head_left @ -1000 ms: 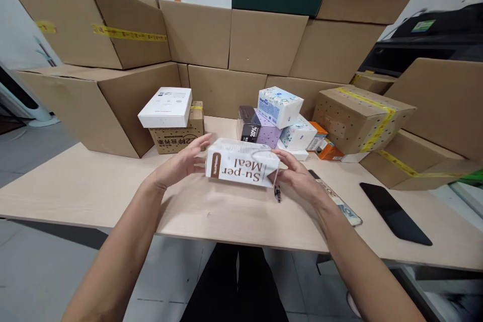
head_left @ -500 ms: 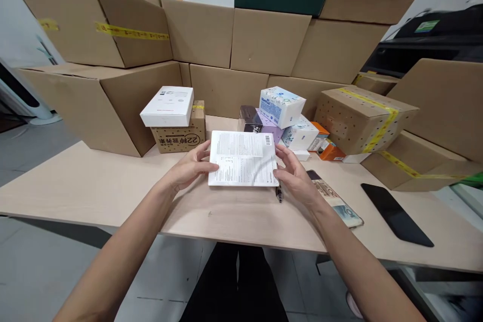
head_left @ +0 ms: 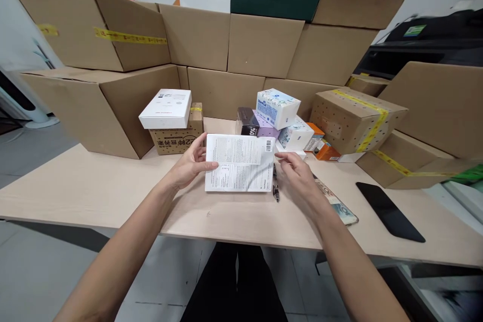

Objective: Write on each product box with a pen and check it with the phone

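A white box (head_left: 240,169) with printed text and a barcode on its upper face lies on the light wooden table (head_left: 94,191). My left hand (head_left: 188,163) grips its left edge, thumb on top. My right hand (head_left: 298,176) hovers just right of the box with fingers apart, holding nothing. A black pen (head_left: 275,188) lies between the box and my right hand.
Behind the box stand a white box (head_left: 166,108) on a small brown carton (head_left: 177,138), tissue packs (head_left: 278,107), a purple box and an orange one. Large cardboard cartons (head_left: 105,105) wall in the back and right. A black phone (head_left: 389,211) and a printed strip (head_left: 337,206) lie right.
The box has been turned from its "Su-per Meal" side to its text-and-barcode face and laid flat. My right hand has come off it; my left still holds its edge.
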{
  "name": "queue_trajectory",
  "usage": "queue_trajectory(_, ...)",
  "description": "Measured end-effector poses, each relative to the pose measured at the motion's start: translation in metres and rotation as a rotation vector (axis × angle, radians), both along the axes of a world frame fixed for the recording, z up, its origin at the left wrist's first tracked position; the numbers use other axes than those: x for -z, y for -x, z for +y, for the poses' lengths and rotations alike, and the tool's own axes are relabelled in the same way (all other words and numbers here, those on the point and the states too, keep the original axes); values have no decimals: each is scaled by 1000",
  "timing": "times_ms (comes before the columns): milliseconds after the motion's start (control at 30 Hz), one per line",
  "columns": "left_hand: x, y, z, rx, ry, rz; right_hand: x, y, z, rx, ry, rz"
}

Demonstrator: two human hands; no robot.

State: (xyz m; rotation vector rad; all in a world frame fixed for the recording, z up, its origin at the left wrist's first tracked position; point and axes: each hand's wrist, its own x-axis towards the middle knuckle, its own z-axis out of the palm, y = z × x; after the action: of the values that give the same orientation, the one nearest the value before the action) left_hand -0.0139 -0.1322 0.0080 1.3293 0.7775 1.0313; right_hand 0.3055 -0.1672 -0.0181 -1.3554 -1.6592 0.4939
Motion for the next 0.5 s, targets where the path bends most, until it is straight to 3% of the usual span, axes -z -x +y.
queue_trajectory(67,-1,0,0,-10,14,-9,1,-7,-2,78,1,-335)
queue_trajectory(200,-3,-1,-1,-6,17,-1,5,-7,-4,-22,151,-754)
queue_trajectory(333,-4,-1,-2,-18,34,4,8,1,-2,-18,151,-943)
queue_trajectory(500,-4,-1,-2,-11,29,1,5,-1,-2,-11,118,-1004)
